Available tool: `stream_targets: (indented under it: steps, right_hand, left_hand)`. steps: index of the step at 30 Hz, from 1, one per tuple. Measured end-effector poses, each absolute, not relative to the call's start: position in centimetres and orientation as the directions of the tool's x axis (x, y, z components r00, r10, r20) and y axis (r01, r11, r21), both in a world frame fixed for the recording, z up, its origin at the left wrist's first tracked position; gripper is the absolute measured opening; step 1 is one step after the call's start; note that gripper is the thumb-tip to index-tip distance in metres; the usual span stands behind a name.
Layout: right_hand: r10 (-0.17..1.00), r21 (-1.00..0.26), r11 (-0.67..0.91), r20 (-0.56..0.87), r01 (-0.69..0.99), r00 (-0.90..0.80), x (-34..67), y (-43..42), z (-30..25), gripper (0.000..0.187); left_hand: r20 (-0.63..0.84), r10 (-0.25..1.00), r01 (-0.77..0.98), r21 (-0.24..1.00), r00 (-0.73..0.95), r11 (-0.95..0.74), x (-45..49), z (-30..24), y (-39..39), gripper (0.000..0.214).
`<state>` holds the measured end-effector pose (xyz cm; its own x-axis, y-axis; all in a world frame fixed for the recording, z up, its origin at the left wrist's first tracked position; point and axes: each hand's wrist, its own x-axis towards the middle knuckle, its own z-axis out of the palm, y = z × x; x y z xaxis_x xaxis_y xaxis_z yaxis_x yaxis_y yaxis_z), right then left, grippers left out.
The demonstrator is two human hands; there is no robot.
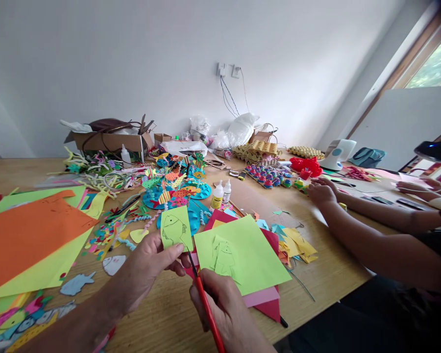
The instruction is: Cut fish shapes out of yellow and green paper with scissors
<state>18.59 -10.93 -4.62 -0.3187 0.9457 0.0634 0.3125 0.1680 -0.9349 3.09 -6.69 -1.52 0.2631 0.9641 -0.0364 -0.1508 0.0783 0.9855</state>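
Note:
Pinched in my left hand (pixel 150 264) is a small light-green paper piece (pixel 174 226) with a fish drawn on it in dark line. My right hand (pixel 220 304) grips red-handled scissors (pixel 208 309), their dark blade tips meeting the lower right edge of that piece. Just right of the blades lies a larger green sheet (pixel 257 255) over red and pink paper. On it rests another small green piece with a drawn fish (pixel 225 260). A grey-blue fish cutout (pixel 77 283) and a white fish cutout (pixel 113 264) lie left of my left forearm.
Orange paper (pixel 36 235) covers the left side. Colourful paper fish (pixel 172 189) stand on blue bases mid-table, near two glue bottles (pixel 217 195). Yellow scraps (pixel 297 242) lie to the right. Beyond them reach another person's arms (pixel 371 240). Boxes and egg trays (pixel 257 149) line the wall.

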Motion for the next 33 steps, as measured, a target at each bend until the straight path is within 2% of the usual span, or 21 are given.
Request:
stream_targets:
  steps: [14,33]
  right_hand:
    - [0.943,-0.955,0.119,0.022,0.272,-0.333,18.8,-10.8,-5.1,0.029]
    - [0.924,-0.928,0.221,0.101,0.300,-0.368,19.5,-10.6,-6.4,0.045]
  left_hand:
    - [-0.058,0.953,-0.209,0.970,0.297,0.125,3.2,-1.5,-6.7,0.012]
    - [-0.076,0.923,-0.221,0.960,0.377,0.169,3.1,-1.8,-6.5,0.016]
